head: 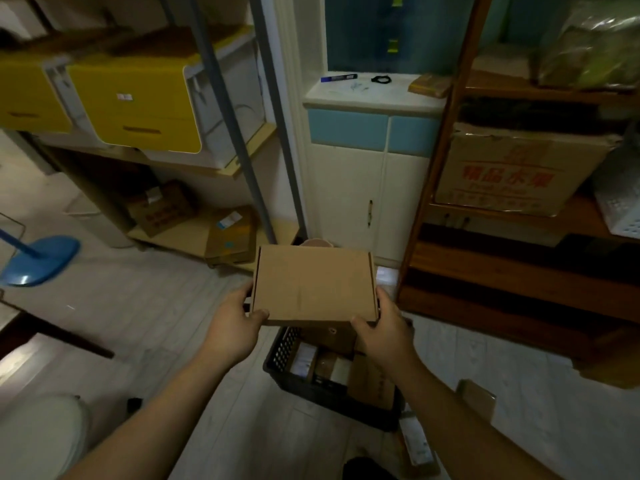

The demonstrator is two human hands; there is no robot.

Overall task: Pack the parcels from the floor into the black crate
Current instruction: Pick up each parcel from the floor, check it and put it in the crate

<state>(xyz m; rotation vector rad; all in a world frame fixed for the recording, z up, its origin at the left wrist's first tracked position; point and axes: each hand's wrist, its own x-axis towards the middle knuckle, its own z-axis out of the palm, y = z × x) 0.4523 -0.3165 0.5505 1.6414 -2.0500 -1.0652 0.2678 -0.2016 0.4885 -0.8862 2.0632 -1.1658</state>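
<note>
I hold a flat brown cardboard parcel [313, 285] level in front of me, above the far end of the black crate [301, 386]. My left hand [239, 323] grips its left near corner and my right hand [381, 327] grips its right near corner. The crate stands on the pale floor between my forearms and holds several small boxes and packets. Two more parcels lie on the floor to the right of the crate: a brown one [476, 398] and a long packet [415, 441] near the bottom edge.
A wooden shelf unit [519, 271] stands close on the right with a large printed carton on it. A white and blue cabinet [370, 188] is straight ahead. On the left are metal shelves with yellow bins [138, 102] and boxes, and a blue stand base [38, 259].
</note>
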